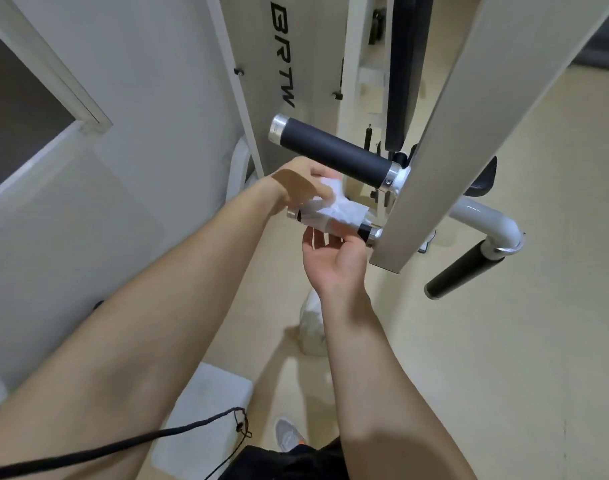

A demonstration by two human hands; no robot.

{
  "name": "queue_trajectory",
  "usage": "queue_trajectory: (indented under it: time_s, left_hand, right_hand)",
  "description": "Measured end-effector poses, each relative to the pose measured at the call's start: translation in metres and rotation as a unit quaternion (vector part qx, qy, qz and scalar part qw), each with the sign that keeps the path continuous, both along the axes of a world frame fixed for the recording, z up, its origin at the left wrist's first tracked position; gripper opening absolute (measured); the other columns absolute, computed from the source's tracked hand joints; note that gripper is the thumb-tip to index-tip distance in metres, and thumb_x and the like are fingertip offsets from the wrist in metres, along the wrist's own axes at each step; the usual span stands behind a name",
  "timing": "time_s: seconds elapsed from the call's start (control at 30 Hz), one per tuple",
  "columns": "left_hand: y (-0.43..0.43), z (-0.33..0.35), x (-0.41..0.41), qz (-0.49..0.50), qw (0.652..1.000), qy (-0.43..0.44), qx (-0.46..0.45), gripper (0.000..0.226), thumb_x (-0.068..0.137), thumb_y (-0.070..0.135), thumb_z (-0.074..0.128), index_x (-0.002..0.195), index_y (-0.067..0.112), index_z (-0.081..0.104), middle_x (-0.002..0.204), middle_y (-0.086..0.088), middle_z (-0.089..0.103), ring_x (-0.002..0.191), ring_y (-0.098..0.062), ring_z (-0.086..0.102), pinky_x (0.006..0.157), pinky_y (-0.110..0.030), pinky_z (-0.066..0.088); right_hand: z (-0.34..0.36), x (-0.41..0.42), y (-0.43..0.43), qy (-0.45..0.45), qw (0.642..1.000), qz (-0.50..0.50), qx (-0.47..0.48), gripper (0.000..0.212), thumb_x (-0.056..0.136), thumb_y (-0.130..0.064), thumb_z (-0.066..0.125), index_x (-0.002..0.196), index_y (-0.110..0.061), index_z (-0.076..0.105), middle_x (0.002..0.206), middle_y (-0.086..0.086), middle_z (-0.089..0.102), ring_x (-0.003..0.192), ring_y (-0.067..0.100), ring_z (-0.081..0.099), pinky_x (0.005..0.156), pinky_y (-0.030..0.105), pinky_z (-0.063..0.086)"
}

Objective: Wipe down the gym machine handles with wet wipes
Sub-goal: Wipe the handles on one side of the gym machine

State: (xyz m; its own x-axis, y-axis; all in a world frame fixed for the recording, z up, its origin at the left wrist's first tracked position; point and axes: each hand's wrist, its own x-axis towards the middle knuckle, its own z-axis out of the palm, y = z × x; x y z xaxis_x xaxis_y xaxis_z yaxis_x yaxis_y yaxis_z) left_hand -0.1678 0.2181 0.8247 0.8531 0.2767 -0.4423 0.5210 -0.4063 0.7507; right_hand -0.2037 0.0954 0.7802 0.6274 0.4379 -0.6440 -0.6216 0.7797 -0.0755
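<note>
Two black rubber handles with silver end caps stick out leftward from a white machine arm [445, 140]. The upper handle [334, 152] is bare. The lower handle [363, 231] is mostly wrapped in a white wet wipe [334, 213]. My left hand [301, 183] grips the wipe from above, at the handle's free end. My right hand [331, 263] is cupped palm-up just under the wrapped handle, its fingers spread and touching the wipe's lower edge.
A third black handle [459, 273] on a curved white tube hangs at the lower right. A white machine panel with black lettering [282, 53] stands behind. A white plastic bag [311, 327] lies on the beige floor, and a white block [206, 407] below. A black cord [123, 445] crosses my left forearm.
</note>
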Motion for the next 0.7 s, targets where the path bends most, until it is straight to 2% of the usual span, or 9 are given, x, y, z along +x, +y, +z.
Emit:
queue_trajectory:
  time_s: [0.07,0.1,0.23,0.33,0.47,0.53,0.6,0.63,0.7]
  left_hand:
    - [-0.004,0.007,0.000,-0.013,0.998,-0.016,0.053,0.008,0.091,0.011,0.063,0.099,0.012,0.061,0.086,0.000,0.054,0.082,-0.019,0.054,0.070,-0.026,0.044]
    - [-0.007,0.009,-0.002,-0.027,0.996,-0.013,0.087,0.005,0.094,0.014,0.063,0.096,0.014,0.058,0.086,-0.001,0.054,0.083,-0.018,0.053,0.072,-0.025,0.043]
    - [-0.017,0.009,-0.026,-0.107,0.986,-0.058,0.114,0.024,0.087,0.016,0.066,0.104,0.031,0.060,0.100,0.003,0.062,0.092,-0.011,0.061,0.078,-0.025,0.050]
    - [-0.019,-0.001,-0.045,-0.161,0.957,-0.093,0.224,0.041,0.078,0.036,0.056,0.118,0.031,0.063,0.110,0.004,0.064,0.100,-0.015,0.062,0.084,-0.033,0.054]
    - [-0.025,-0.009,-0.054,-0.183,0.910,-0.149,0.342,0.040,0.078,0.047,0.041,0.098,0.031,0.071,0.093,0.006,0.064,0.088,-0.014,0.056,0.072,-0.036,0.054]
    - [-0.028,-0.013,-0.057,-0.189,0.892,-0.182,0.369,0.039,0.079,0.047,0.046,0.092,0.027,0.076,0.095,0.006,0.066,0.088,-0.016,0.058,0.072,-0.037,0.055]
    - [-0.032,-0.019,-0.057,-0.186,0.873,-0.203,0.403,0.030,0.081,0.044,0.059,0.100,0.024,0.071,0.101,0.003,0.065,0.093,-0.020,0.060,0.073,-0.038,0.055]
    - [-0.034,-0.022,-0.056,-0.183,0.870,-0.211,0.407,0.033,0.080,0.042,0.065,0.107,0.023,0.065,0.102,0.001,0.065,0.094,-0.021,0.060,0.073,-0.039,0.055]
    - [-0.040,-0.027,-0.051,-0.184,0.873,-0.209,0.401,0.043,0.080,0.042,0.068,0.116,0.021,0.058,0.100,-0.001,0.067,0.097,-0.024,0.061,0.075,-0.040,0.056]
  right_hand:
    - [-0.001,-0.002,-0.001,-0.001,1.000,0.000,-0.007,0.030,0.094,0.005,0.050,0.112,-0.011,0.067,0.112,0.006,0.064,0.115,0.022,0.056,0.114,0.036,0.041]
    - [-0.002,-0.004,-0.002,-0.005,1.000,-0.001,-0.010,0.034,0.095,0.006,0.050,0.121,-0.010,0.066,0.115,0.007,0.065,0.117,0.022,0.058,0.112,0.035,0.042]
    - [-0.008,-0.006,-0.001,-0.007,1.000,-0.018,-0.021,0.044,0.094,0.008,0.054,0.136,-0.002,0.059,0.134,0.015,0.065,0.115,0.024,0.065,0.100,0.030,0.052]
    - [-0.005,-0.009,-0.001,-0.007,0.997,0.003,-0.079,0.040,0.093,0.007,0.055,0.132,-0.001,0.062,0.126,0.014,0.070,0.102,0.021,0.064,0.085,0.024,0.054]
    - [0.006,-0.015,-0.017,-0.030,0.991,0.051,-0.119,0.025,0.092,0.004,0.049,0.091,-0.006,0.071,0.080,0.003,0.073,0.098,0.021,0.063,0.086,0.025,0.049]
    - [0.011,-0.023,-0.031,-0.056,0.992,0.055,-0.103,0.028,0.089,0.004,0.044,0.089,-0.006,0.071,0.084,0.004,0.072,0.102,0.021,0.064,0.098,0.028,0.049]
    - [0.014,-0.031,-0.043,-0.072,0.990,0.057,-0.103,0.034,0.087,0.000,0.042,0.106,-0.006,0.070,0.108,0.006,0.073,0.111,0.021,0.066,0.105,0.036,0.049]
    - [0.017,-0.034,-0.048,-0.074,0.986,0.065,-0.136,0.035,0.087,-0.002,0.043,0.110,-0.008,0.069,0.115,0.007,0.073,0.112,0.021,0.068,0.102,0.038,0.052]
    - [0.024,-0.039,-0.059,-0.093,0.956,0.076,-0.267,0.025,0.093,-0.006,0.048,0.102,-0.013,0.070,0.104,0.001,0.074,0.096,0.017,0.071,0.086,0.034,0.058]
